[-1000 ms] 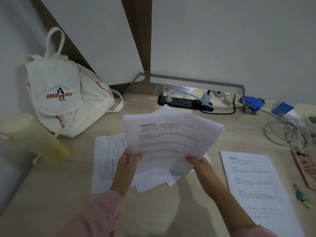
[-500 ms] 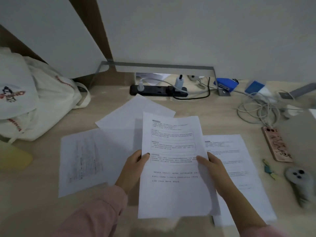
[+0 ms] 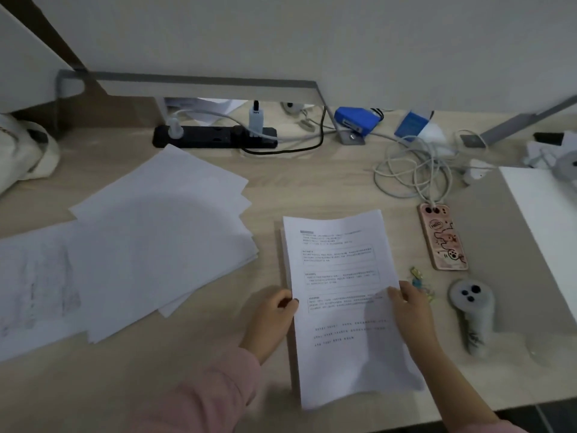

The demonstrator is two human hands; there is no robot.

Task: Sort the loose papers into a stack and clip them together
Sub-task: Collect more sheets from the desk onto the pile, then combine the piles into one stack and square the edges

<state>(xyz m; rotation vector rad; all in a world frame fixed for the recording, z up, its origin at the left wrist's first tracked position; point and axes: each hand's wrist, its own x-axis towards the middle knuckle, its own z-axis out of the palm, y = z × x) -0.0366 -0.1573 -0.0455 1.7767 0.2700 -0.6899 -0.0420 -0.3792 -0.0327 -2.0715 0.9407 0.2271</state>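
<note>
A printed sheet [image 3: 340, 270] lies on top of another printed sheet on the desk, a little right of centre. My left hand [image 3: 271, 317] pinches its left edge and my right hand [image 3: 409, 310] pinches its right edge. A fanned pile of blank-side sheets [image 3: 162, 232] lies to the left, partly over a printed page [image 3: 34, 282] at the far left. Small coloured clips [image 3: 420, 281] lie just beyond my right hand, partly hidden by it.
A pink phone [image 3: 443, 237] and a grey controller [image 3: 471, 310] lie right of the sheet. Tangled white cables [image 3: 412, 170], a black power strip [image 3: 215, 137] and a blue stapler [image 3: 356, 120] sit at the back. A white bag [image 3: 22, 151] is far left, a white board [image 3: 543, 210] far right.
Both hands carried the printed sheet to the right and lowered it onto the printed sheet lying there. The other sheets stay on the desk at the left. My view swung right.
</note>
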